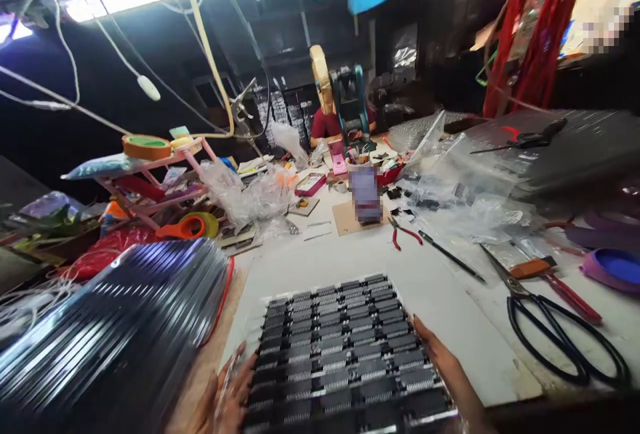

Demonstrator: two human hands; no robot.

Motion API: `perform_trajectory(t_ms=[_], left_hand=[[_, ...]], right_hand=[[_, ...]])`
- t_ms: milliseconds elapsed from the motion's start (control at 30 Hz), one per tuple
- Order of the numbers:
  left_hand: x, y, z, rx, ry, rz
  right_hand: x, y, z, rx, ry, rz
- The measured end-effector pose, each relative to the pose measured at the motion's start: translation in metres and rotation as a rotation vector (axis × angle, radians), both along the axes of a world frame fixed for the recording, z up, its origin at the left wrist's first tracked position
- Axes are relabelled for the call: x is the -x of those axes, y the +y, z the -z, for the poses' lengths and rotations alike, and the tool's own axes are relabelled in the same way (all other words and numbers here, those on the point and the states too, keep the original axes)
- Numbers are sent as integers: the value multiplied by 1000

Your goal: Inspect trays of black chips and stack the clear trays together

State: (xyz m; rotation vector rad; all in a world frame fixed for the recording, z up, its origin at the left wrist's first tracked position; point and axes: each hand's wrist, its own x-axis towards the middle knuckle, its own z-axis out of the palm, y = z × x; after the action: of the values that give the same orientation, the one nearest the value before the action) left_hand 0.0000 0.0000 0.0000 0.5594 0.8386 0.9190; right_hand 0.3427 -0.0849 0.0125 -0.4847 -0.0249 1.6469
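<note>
A clear plastic tray (350, 361) filled with rows of black chip-like parts with fine metal pins lies low in the middle, over a white board (295, 257). My left hand (225, 387) grips its left edge, fingers along the side and partly behind clear plastic. My right hand (445, 367) holds the right edge, with the fingertips near the upper right side; the rest of that hand is partly hidden by the tray. The tray's near edge runs out of the picture.
Dark ribbed tubes (125, 321) are stacked at left. Scissors (545, 327), a red screwdriver (575, 297), a black pen (453, 257) and red-handled pliers (405, 234) lie at right. Plastic bags (240, 194) sit beyond. A person in a red top (325, 129) is at the far side.
</note>
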Motion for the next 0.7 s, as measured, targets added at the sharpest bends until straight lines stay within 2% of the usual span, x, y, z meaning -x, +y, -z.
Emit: perform_trajectory(t_ms=[133, 333, 500, 700], left_hand=[[-19, -11, 2, -5, -95, -134], [-34, -20, -11, -58, -165, -176], [-32, -26, -16, -85, -166, -175], [-32, -24, -16, -77, -154, -187]], right_hand=[[2, -10, -8, 152, 7, 23], [-2, -16, 1, 316, -236, 289], [-4, -22, 7, 254, -281, 213], [0, -18, 2, 233, -198, 82]])
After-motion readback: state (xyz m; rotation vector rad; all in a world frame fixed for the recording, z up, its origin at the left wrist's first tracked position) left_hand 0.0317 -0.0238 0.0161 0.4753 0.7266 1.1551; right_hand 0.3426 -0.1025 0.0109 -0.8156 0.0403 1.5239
